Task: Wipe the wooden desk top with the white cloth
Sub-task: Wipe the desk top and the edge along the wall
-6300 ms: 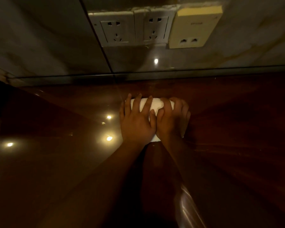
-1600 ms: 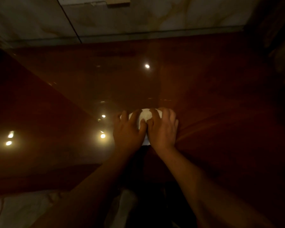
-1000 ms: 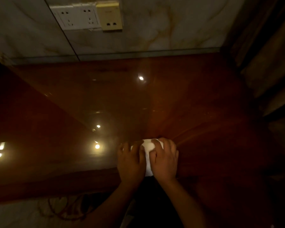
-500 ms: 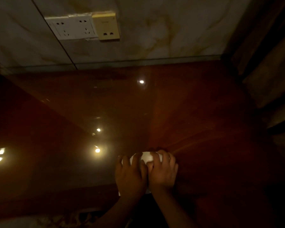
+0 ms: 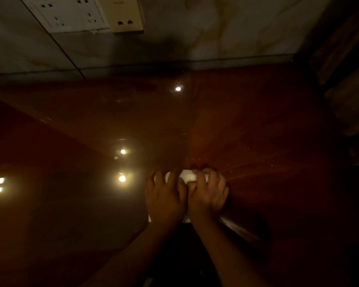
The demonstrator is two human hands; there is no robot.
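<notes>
1 cam only, head-mounted, wide-angle. Looks fwd + steeply down onto wooden desk top (image 5: 247,125), close range. Faces marble wall (image 5: 226,34) w/ wall sockets (image 5: 71,13) top-left. No 2nd view, no overlap.

The cloth (image 5: 187,176) is lain on the desk top (image 5: 257,125), near its front edge. It is covered by both hands, left hand (image 5: 165,198) beside right hand (image 5: 208,194), seemingly touching. Sockets (image 5: 71,14) are set on the wall (image 5: 226,27) behind, far left.
</notes>
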